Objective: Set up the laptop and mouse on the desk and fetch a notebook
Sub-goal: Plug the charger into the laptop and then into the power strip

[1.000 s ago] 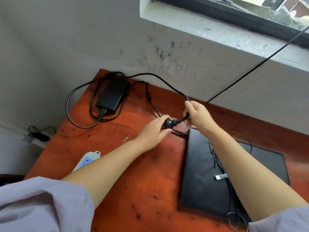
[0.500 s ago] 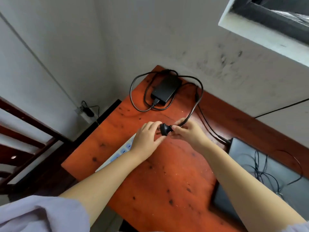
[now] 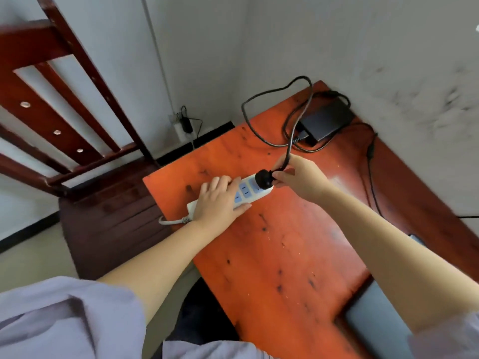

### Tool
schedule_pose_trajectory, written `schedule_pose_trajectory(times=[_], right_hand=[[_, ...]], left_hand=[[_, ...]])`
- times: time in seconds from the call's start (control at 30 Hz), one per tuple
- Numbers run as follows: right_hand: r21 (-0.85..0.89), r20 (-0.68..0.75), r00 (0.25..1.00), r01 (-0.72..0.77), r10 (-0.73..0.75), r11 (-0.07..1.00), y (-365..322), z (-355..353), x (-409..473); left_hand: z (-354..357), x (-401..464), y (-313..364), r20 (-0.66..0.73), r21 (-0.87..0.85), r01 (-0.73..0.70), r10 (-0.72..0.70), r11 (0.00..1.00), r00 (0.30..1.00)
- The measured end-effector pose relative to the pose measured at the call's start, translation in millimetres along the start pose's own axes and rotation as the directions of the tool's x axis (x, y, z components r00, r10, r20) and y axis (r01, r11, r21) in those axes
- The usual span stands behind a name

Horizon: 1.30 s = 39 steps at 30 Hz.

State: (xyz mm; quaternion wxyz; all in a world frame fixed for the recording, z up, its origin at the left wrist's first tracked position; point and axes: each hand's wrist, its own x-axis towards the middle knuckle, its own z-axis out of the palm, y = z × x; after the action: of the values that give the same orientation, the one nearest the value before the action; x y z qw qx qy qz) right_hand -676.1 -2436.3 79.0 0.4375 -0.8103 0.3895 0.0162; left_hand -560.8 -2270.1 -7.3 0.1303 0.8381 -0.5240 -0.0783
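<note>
Grey plaster corner, a dark wooden chair at left, and a scuffed orange-red wooden desk filling the head view. On the desk edge, a white plastic power strip with blue sockets, pinned flat under the left hand, palm down, fingers extended. Right hand pinching a round black plug at the strip's far socket; fully seated or not, cannot tell. Behind, a black rectangular power brick with looped black cable. At the lower right edge, a grey flat slab, probably the laptop, lid apparently closed. No mouse or notebook in sight. Judged early: power nearly connected; opening the laptop, placing the mouse, fetching the notebook all left.
</note>
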Motion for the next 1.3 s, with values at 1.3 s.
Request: schedule_pose_trajectory(times=[1.3], right_hand=[[-0.416, -0.052, 0.986, 0.121, -0.157, 0.901, -24, 27, -2]], left_hand=[[-1, 0, 2, -0.011, 0.102, 0.006, -0.005, 0.995, 1.0]])
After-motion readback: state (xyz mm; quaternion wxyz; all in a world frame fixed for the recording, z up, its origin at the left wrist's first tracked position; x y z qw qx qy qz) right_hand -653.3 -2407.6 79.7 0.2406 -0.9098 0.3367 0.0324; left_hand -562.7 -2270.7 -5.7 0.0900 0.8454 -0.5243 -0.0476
